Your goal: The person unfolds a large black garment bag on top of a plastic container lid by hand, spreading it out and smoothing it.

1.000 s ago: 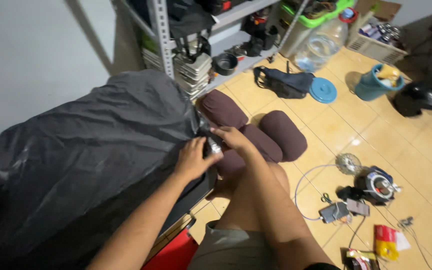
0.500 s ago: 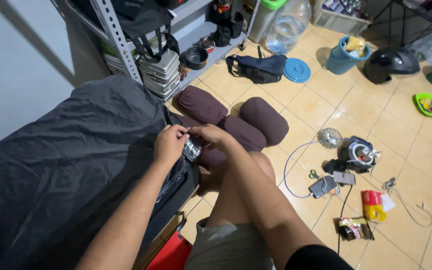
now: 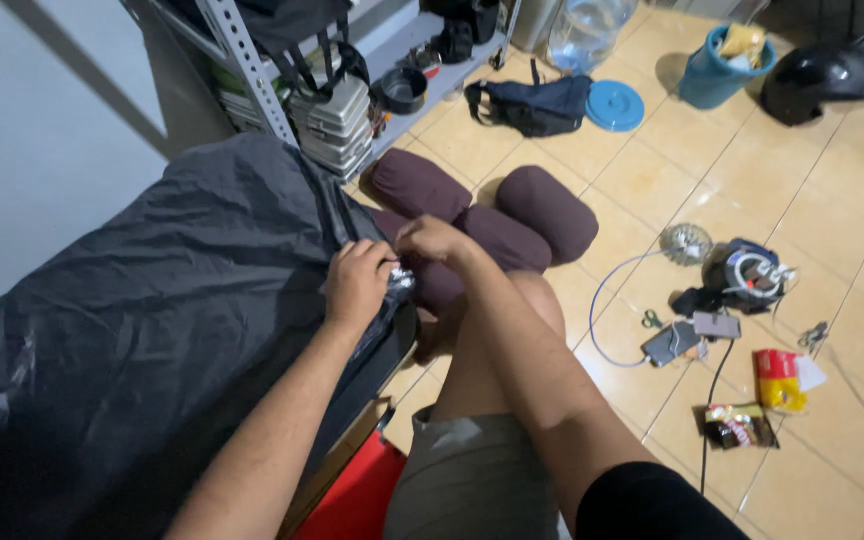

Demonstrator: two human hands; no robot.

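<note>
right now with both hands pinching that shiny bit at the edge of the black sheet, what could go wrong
1. The left hand and right hand pinch a small shiny piece at the edge of the black sheet; the thin sheet might tear if pulled hard.
2. If the grip slips, the piece could drop by the brown cushions.
3. The cable and scissors lie near the knee; a leg shift could snag them.

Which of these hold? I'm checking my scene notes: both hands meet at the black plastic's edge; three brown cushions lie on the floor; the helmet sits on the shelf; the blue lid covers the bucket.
1. Both hands, left hand and right hand, meet at the black plastic edge. True.
2. Three brown cushions lie on the floor. True.
3. The helmet sits on the shelf. False: it is on the floor.
4. The blue lid covers the bucket. False: it lies on the tiles beside a dark bag.
</note>
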